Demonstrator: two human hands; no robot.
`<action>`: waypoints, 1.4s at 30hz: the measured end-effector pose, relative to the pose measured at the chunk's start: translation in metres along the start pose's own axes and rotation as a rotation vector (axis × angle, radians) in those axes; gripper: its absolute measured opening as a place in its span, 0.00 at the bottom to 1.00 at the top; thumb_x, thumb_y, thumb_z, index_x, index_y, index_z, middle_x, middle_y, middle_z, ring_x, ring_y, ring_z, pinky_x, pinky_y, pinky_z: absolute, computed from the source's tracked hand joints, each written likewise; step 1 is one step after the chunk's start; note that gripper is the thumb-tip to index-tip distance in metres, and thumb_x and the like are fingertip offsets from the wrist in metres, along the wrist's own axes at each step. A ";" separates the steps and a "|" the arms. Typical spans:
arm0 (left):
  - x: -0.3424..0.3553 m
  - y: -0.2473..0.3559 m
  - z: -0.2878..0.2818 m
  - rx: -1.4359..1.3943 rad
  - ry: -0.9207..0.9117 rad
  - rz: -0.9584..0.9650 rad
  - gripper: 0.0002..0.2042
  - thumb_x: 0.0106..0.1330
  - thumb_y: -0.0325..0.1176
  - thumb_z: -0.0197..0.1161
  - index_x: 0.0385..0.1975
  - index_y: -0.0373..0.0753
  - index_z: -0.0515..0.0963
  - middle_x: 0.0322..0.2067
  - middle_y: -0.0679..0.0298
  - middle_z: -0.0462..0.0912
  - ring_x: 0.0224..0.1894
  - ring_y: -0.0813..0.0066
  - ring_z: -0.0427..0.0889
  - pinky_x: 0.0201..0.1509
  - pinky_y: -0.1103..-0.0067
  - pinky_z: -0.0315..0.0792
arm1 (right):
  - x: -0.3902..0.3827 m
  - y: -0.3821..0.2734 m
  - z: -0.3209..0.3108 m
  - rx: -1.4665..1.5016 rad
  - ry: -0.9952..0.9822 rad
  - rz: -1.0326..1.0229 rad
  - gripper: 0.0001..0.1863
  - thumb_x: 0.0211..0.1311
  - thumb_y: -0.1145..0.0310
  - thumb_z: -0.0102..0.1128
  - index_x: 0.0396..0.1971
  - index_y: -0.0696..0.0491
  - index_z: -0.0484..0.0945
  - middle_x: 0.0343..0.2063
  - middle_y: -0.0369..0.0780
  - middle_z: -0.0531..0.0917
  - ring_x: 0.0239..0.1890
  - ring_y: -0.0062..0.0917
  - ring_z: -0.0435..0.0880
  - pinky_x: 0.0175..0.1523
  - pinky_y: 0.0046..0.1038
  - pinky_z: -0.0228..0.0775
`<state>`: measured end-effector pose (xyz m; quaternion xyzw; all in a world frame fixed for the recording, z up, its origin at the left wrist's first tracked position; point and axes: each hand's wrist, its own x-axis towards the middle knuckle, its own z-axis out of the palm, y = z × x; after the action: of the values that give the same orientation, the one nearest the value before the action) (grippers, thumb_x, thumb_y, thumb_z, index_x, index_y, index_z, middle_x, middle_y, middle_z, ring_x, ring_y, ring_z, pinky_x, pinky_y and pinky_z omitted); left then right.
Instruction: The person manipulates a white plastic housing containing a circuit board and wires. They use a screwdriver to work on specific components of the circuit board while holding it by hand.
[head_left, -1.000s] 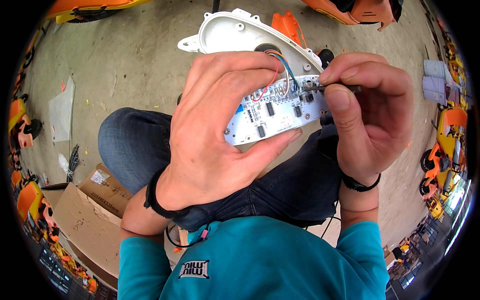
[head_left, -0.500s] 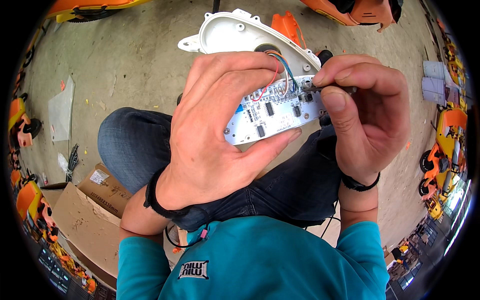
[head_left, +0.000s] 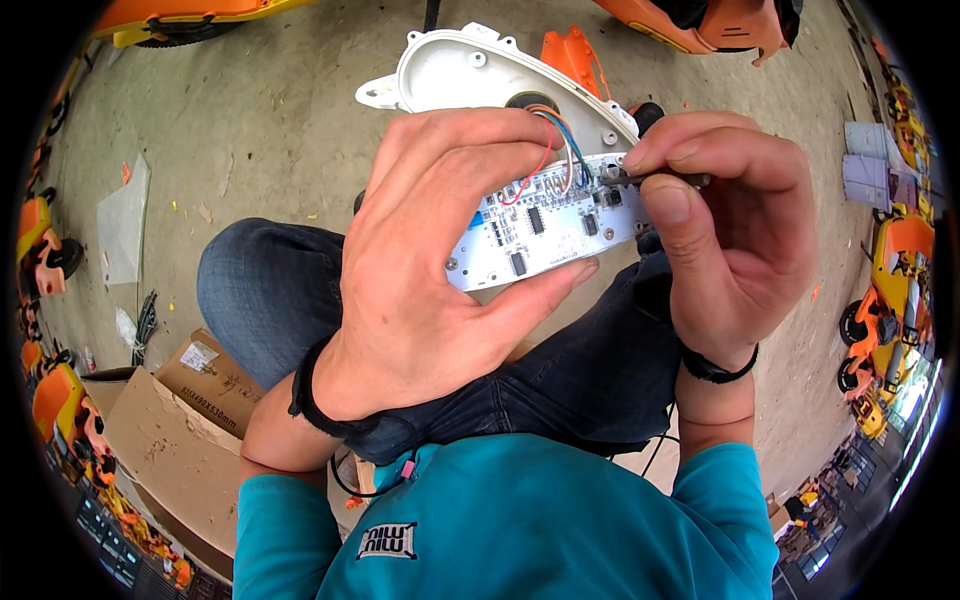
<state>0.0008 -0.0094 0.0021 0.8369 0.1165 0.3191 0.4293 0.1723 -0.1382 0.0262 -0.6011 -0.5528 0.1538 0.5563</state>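
A white circuit board [head_left: 560, 235], set with small black chips, is gripped by its edges in my left hand [head_left: 420, 260], fingers over the far side and thumb along the near edge. Coloured wires [head_left: 565, 135] run from the board up into a white plastic housing [head_left: 450, 70] just beyond it. Between thumb and fingertips my right hand [head_left: 735, 210] pinches a thin dark pointed tool [head_left: 685, 180]; its exact kind is unclear. Its tip reaches the board's upper right part, close to where the wires end.
An orange plastic part [head_left: 572, 62] lies behind the housing. On the floor to the left are an open cardboard box [head_left: 180, 440], a clear plastic sheet [head_left: 122, 220] and a black cable bundle [head_left: 146, 325]. Orange and yellow ride-on vehicles [head_left: 895, 270] line both sides.
The board has shifted very slightly left in my left hand. The dark tool's tip stays at the board's upper right, its angle barely different.
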 end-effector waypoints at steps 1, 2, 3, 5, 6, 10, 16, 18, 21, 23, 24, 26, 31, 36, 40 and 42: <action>0.000 0.000 0.000 -0.001 0.003 -0.001 0.28 0.44 0.25 0.80 0.49 0.30 0.79 0.52 0.50 0.82 0.54 0.58 0.80 0.59 0.68 0.74 | 0.000 0.000 0.000 -0.007 -0.010 -0.004 0.10 0.68 0.79 0.63 0.45 0.61 0.72 0.41 0.48 0.82 0.43 0.27 0.82 0.55 0.27 0.74; 0.000 0.000 0.001 -0.004 0.003 0.000 0.28 0.44 0.25 0.80 0.49 0.30 0.79 0.52 0.50 0.82 0.54 0.58 0.80 0.59 0.68 0.74 | 0.000 0.000 -0.001 -0.014 -0.020 -0.008 0.10 0.68 0.79 0.63 0.45 0.61 0.72 0.41 0.48 0.82 0.43 0.27 0.82 0.55 0.27 0.74; -0.001 0.000 0.000 -0.006 0.004 0.000 0.28 0.44 0.25 0.80 0.49 0.29 0.79 0.52 0.50 0.82 0.54 0.58 0.80 0.59 0.68 0.74 | 0.000 -0.001 -0.001 -0.017 -0.029 -0.006 0.10 0.68 0.79 0.63 0.45 0.61 0.72 0.41 0.48 0.82 0.43 0.27 0.82 0.55 0.27 0.74; -0.001 -0.001 0.000 -0.008 0.004 0.001 0.28 0.45 0.25 0.80 0.50 0.30 0.79 0.53 0.50 0.82 0.54 0.59 0.80 0.59 0.68 0.74 | 0.000 -0.001 -0.001 -0.014 -0.027 -0.003 0.10 0.68 0.79 0.63 0.45 0.61 0.72 0.41 0.48 0.82 0.44 0.27 0.82 0.55 0.27 0.74; -0.001 -0.001 0.000 -0.007 0.004 0.001 0.28 0.45 0.25 0.80 0.50 0.30 0.79 0.53 0.50 0.82 0.54 0.59 0.80 0.60 0.68 0.74 | 0.000 -0.001 0.000 -0.009 -0.017 -0.001 0.10 0.68 0.79 0.63 0.45 0.60 0.72 0.41 0.48 0.82 0.44 0.26 0.82 0.55 0.27 0.74; -0.001 -0.001 0.000 -0.011 0.003 -0.002 0.28 0.45 0.25 0.80 0.50 0.30 0.79 0.53 0.50 0.82 0.55 0.59 0.80 0.60 0.68 0.74 | 0.000 -0.001 -0.001 -0.023 -0.017 -0.003 0.10 0.68 0.79 0.63 0.45 0.60 0.72 0.41 0.48 0.82 0.44 0.26 0.82 0.54 0.27 0.74; 0.000 0.000 -0.001 0.004 -0.012 -0.003 0.28 0.44 0.25 0.79 0.50 0.31 0.79 0.53 0.50 0.82 0.54 0.59 0.80 0.60 0.68 0.74 | 0.000 -0.002 -0.002 0.008 0.020 0.011 0.10 0.69 0.79 0.62 0.45 0.60 0.72 0.41 0.49 0.82 0.43 0.27 0.82 0.54 0.27 0.74; 0.000 0.001 -0.001 0.004 -0.014 -0.007 0.28 0.44 0.25 0.79 0.50 0.31 0.78 0.53 0.50 0.82 0.55 0.59 0.80 0.60 0.68 0.74 | 0.000 0.000 -0.002 0.026 0.022 -0.003 0.10 0.69 0.79 0.62 0.45 0.60 0.72 0.42 0.49 0.82 0.44 0.27 0.82 0.54 0.27 0.74; 0.000 0.000 -0.001 0.000 -0.012 -0.008 0.29 0.44 0.25 0.79 0.50 0.31 0.78 0.53 0.50 0.82 0.55 0.59 0.80 0.60 0.68 0.74 | 0.001 -0.001 0.000 0.030 0.040 -0.013 0.10 0.69 0.79 0.62 0.46 0.60 0.72 0.42 0.49 0.82 0.44 0.28 0.82 0.54 0.28 0.74; 0.000 0.000 0.000 -0.001 -0.013 -0.003 0.29 0.44 0.25 0.79 0.50 0.31 0.78 0.53 0.50 0.82 0.55 0.59 0.80 0.59 0.68 0.74 | 0.001 -0.002 0.001 0.035 0.065 -0.008 0.10 0.69 0.78 0.62 0.46 0.61 0.72 0.42 0.49 0.82 0.44 0.29 0.83 0.54 0.28 0.74; 0.000 0.000 0.000 -0.001 -0.015 0.001 0.29 0.44 0.25 0.79 0.50 0.31 0.78 0.53 0.50 0.82 0.55 0.59 0.80 0.59 0.68 0.74 | 0.001 -0.003 0.002 0.041 0.080 -0.003 0.10 0.69 0.78 0.62 0.47 0.61 0.73 0.42 0.49 0.82 0.44 0.29 0.83 0.54 0.28 0.74; 0.000 -0.001 0.000 -0.004 -0.015 0.003 0.29 0.44 0.25 0.79 0.50 0.30 0.78 0.53 0.50 0.82 0.55 0.59 0.80 0.59 0.68 0.74 | 0.001 -0.002 0.001 0.033 0.085 -0.001 0.10 0.70 0.78 0.61 0.47 0.61 0.73 0.42 0.48 0.82 0.45 0.29 0.83 0.55 0.28 0.74; 0.000 -0.001 0.000 -0.014 -0.015 -0.002 0.29 0.44 0.25 0.79 0.50 0.30 0.78 0.53 0.50 0.82 0.55 0.58 0.80 0.60 0.68 0.74 | 0.001 0.000 0.000 0.034 0.064 0.009 0.11 0.70 0.77 0.61 0.48 0.61 0.73 0.42 0.48 0.82 0.45 0.29 0.82 0.54 0.28 0.74; 0.000 -0.001 0.000 -0.006 -0.018 0.008 0.29 0.44 0.25 0.79 0.50 0.30 0.78 0.52 0.50 0.82 0.54 0.58 0.80 0.59 0.68 0.74 | 0.000 -0.001 0.001 0.051 0.077 0.016 0.11 0.70 0.76 0.61 0.48 0.61 0.73 0.42 0.48 0.82 0.44 0.29 0.82 0.53 0.27 0.74; 0.000 0.000 0.000 0.002 -0.019 0.007 0.29 0.44 0.25 0.80 0.50 0.30 0.78 0.52 0.50 0.82 0.53 0.58 0.80 0.58 0.68 0.74 | 0.000 -0.001 0.002 0.047 0.068 0.015 0.11 0.70 0.76 0.62 0.48 0.60 0.73 0.41 0.48 0.82 0.44 0.29 0.82 0.52 0.27 0.74; 0.000 0.000 0.000 -0.006 -0.015 0.002 0.29 0.44 0.25 0.80 0.50 0.30 0.78 0.52 0.51 0.82 0.53 0.58 0.80 0.58 0.68 0.74 | 0.000 -0.001 0.003 0.052 0.080 0.017 0.11 0.70 0.76 0.62 0.48 0.60 0.73 0.41 0.47 0.82 0.44 0.28 0.82 0.52 0.27 0.74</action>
<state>0.0006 -0.0096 0.0019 0.8382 0.1116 0.3134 0.4322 0.1695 -0.1371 0.0260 -0.5968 -0.5209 0.1486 0.5920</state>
